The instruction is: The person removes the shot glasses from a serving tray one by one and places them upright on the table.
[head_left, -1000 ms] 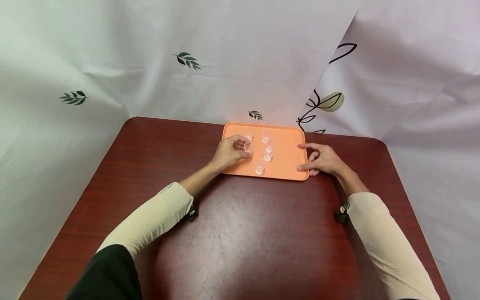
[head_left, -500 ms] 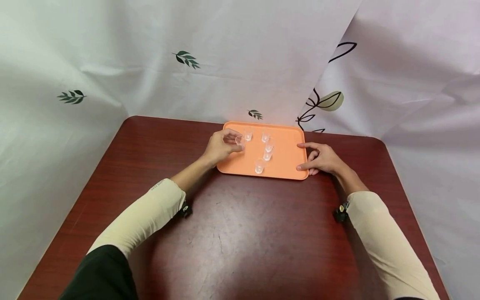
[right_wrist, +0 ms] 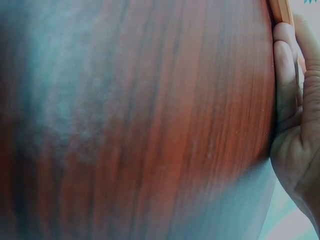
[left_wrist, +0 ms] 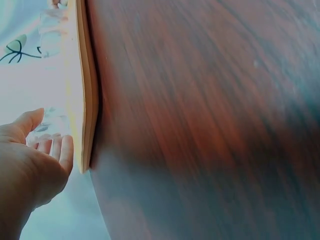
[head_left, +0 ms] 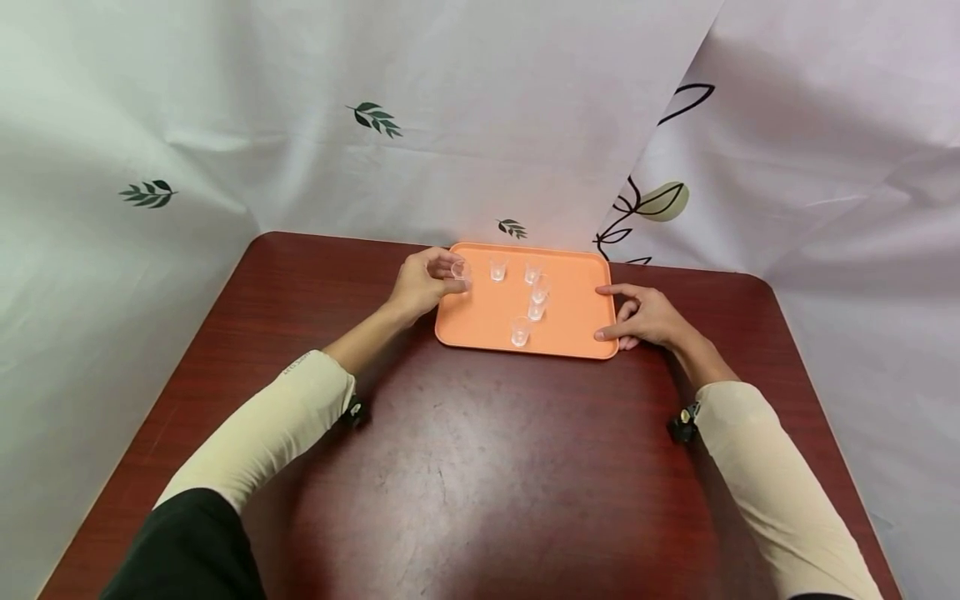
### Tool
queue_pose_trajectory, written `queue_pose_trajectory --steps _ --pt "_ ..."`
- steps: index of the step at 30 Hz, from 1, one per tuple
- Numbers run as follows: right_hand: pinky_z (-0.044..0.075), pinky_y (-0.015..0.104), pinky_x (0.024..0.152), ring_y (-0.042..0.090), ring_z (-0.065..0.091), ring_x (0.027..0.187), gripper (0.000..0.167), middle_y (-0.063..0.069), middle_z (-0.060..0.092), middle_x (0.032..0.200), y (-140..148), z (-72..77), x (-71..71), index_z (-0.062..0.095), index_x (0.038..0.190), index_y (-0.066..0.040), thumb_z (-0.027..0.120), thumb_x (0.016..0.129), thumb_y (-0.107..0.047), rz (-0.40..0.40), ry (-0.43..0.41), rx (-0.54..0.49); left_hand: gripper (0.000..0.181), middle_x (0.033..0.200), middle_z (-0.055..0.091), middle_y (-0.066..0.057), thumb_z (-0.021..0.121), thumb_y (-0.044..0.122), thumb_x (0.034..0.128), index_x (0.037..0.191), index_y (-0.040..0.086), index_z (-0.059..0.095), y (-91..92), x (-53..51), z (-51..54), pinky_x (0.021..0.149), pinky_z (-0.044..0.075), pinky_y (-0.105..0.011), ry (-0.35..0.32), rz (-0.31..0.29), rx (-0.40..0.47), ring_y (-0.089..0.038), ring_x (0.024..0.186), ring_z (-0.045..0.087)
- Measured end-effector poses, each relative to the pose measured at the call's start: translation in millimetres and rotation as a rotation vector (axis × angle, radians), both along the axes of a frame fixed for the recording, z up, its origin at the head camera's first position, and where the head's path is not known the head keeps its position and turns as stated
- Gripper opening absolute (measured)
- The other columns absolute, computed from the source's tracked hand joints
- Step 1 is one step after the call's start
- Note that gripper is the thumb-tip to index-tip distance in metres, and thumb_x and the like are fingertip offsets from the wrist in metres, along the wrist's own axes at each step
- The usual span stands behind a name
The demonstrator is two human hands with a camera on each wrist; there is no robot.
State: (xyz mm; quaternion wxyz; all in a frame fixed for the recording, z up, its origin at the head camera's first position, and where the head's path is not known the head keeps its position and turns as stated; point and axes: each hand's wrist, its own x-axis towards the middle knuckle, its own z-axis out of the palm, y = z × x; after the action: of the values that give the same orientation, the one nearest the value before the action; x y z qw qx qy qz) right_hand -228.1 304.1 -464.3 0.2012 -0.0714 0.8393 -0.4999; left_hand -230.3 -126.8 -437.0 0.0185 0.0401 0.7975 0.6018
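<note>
A small clear plastic cup [head_left: 461, 271] is held between the thumb and fingers of my left hand [head_left: 420, 285], at the back left corner of the orange tray [head_left: 480, 321]. In the left wrist view this hand [left_wrist: 35, 160] partly hides the cup. Several like cups stand on the tray: one cup [head_left: 498, 269] at the back, another cup [head_left: 521, 332] near the front edge, the others close together in the middle. My right hand [head_left: 648, 318] grips the tray's right edge, thumb and forefinger over the rim. Its other fingers are curled against the side in the right wrist view.
The tray lies at the far edge of a dark red wooden table [head_left: 465, 467]. Behind it hangs a white cloth [head_left: 450, 183] printed with leaves, and the cloth also closes off both sides.
My left hand has moved left and slightly back with the cup, from among the other cups to the tray's left corner. My right hand stays on the rim.
</note>
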Motion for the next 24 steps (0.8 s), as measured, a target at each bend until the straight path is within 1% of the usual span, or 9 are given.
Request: queue_pose_trajectory --steps 3,7,14,20,24 --pt "0.066 0.032 0.052 0.01 0.069 0.049 0.091 -0.002 0.068 0.067 0.1 -0.9 -0.2 0.059 0.162 -0.012 0.103 0.082 -0.011 0.0 -0.007 -0.004 0.044 0.127 0.079 -0.021 0.091 -0.001 0.0909 0.132 -0.002 0.076 -6.8 -2.1 -0.5 0.081 0.063 -0.014 -0.007 0.024 -0.006 -0.014 0.1 0.074" --pt "0.066 0.033 0.052 0.01 0.069 0.049 0.091 -0.002 0.067 0.067 0.1 -1.6 -0.1 0.058 0.162 -0.012 0.103 0.082 -0.009 -0.002 -0.018 -0.013 0.045 0.124 0.079 -0.018 0.091 -0.001 0.0911 0.134 -0.003 0.076 -16.1 -4.7 -2.7 0.08 0.063 -0.014 -0.018 0.056 -0.001 -0.01 0.097 0.073" --pt "0.066 0.033 0.052 0.01 0.069 0.049 0.091 -0.003 0.067 0.067 0.1 -1.8 -0.2 0.058 0.162 -0.012 0.103 0.082 -0.01 -0.005 -0.019 -0.006 0.042 0.117 0.077 -0.009 0.091 -0.002 0.0901 0.129 0.0 0.077 -29.7 -6.4 -4.8 0.079 0.062 -0.013 -0.035 0.118 -0.003 -0.008 0.095 0.071" --pt "0.066 0.033 0.052 0.01 0.069 0.049 0.091 -0.003 0.067 0.067 -0.1 -0.4 0.1 0.059 0.162 -0.012 0.103 0.082 -0.01 -0.006 -0.015 -0.006 0.043 0.11 0.073 -0.001 0.092 -0.002 0.0903 0.129 -0.001 0.075 -42.0 -8.6 -7.5 0.078 0.063 -0.012 -0.041 0.165 0.039 -0.007 0.093 0.071" --pt "0.067 0.033 0.052 0.01 0.069 0.049 0.091 -0.003 0.068 0.067 0.4 -0.2 -0.6 0.059 0.162 -0.012 0.103 0.083 -0.01 -0.005 -0.014 -0.01 0.042 0.107 0.071 0.004 0.092 0.001 0.0917 0.13 0.001 0.074 -50.9 -11.7 -8.2 0.078 0.061 -0.012 -0.044 0.203 0.031 -0.007 0.094 0.07"
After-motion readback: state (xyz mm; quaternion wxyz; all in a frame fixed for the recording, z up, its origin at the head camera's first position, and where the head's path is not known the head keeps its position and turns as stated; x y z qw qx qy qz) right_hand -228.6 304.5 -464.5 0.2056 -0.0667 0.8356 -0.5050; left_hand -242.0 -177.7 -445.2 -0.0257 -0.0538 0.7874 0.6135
